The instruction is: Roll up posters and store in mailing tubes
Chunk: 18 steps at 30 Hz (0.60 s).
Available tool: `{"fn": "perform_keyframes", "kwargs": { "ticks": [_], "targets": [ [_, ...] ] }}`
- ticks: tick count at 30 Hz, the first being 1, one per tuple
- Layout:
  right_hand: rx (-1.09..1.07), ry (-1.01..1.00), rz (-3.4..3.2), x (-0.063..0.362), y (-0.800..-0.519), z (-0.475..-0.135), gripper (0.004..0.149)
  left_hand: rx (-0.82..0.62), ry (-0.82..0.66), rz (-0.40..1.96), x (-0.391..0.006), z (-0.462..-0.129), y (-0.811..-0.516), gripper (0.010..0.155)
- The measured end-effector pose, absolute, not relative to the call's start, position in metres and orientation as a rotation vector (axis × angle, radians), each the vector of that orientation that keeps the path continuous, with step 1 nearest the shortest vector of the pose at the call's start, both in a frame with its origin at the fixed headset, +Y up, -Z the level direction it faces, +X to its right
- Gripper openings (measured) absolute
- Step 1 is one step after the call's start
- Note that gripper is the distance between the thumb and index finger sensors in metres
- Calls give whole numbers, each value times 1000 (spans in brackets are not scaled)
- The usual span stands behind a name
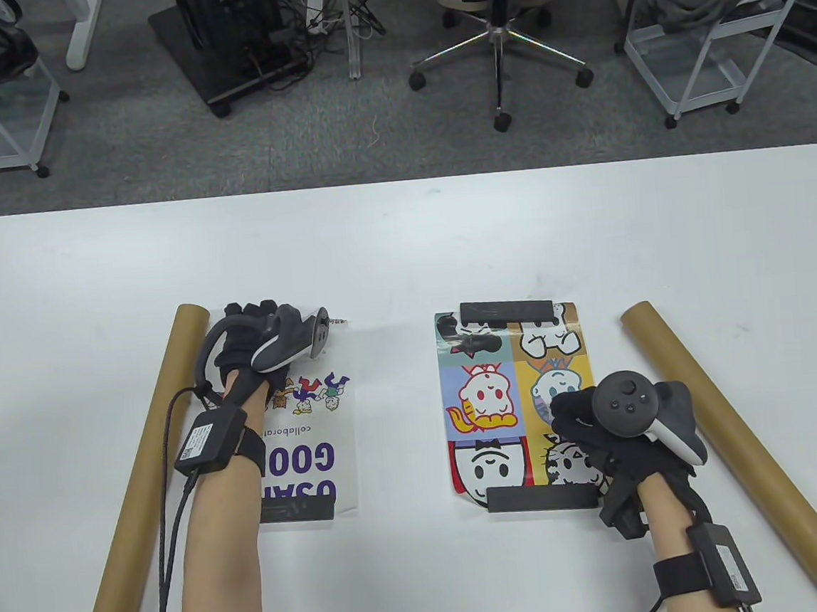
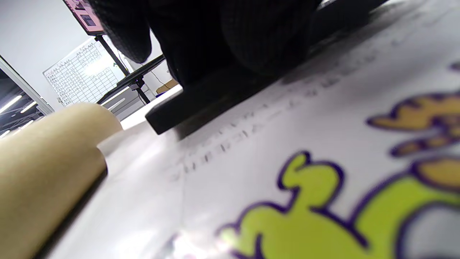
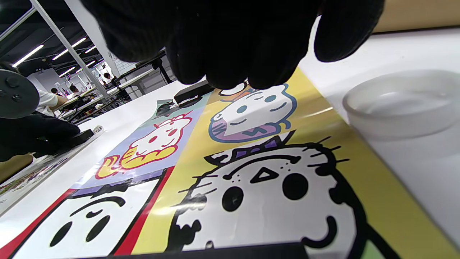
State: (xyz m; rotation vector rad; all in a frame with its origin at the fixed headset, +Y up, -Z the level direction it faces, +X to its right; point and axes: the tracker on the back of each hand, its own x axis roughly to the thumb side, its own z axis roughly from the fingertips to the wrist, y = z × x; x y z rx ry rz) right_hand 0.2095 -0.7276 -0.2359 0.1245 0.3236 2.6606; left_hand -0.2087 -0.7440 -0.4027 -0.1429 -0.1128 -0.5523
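two posters flat on the white table point(image 1: 403, 249), neither rolled yet: judged as the very start, clearing the weights before any rolling.

left poster point(image 1: 319, 428), white with purple lettering, lying near-left, just right of the left mailing tube point(image 1: 146, 486). weighted at its near edge by a black bar point(image 1: 305, 511) and at its far edge by another black bar point(image 2: 201, 104), clearest in the left wrist view. left hand point(image 1: 254, 341) down on that far bar, fingers on top of it; whether curled round it or merely pressing, cannot tell, since the glove hides the bar from above and the wrist view shows only dark fingertips against it.

right poster point(image 1: 516, 396), a grid of cartoon faces, lying right of centre, held by a far black bar point(image 1: 505, 310) and a near black bar point(image 1: 543, 498). right mailing tube point(image 1: 742, 448) slanting along its right side, well clear of the paper. right hand point(image 1: 590, 426) hovering over the poster's near-right part, fingers point(image 3: 230, 54) loosely curled, pinching nothing. a clear plastic cap point(image 3: 402, 104) on the table just right of that poster, seen only in the right wrist view.

next, probably: lift the far bar off the left poster and set it aside without dragging the sheet, then start a tight, even curl from one edge. likely to spring open once unweighted.
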Motion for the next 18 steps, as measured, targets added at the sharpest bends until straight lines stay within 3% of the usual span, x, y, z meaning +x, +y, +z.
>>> {"fn": "perform_keyframes", "kwargs": {
  "ticks": [10, 18],
  "targets": [
    [133, 331, 2667, 207, -728, -236, 48, -45, -99, -501, -205, -400, -690, 65],
    [139, 332, 2672, 206, -728, -236, 48, -134, -123, -504, -196, -398, -713, 65]
  ]
}}
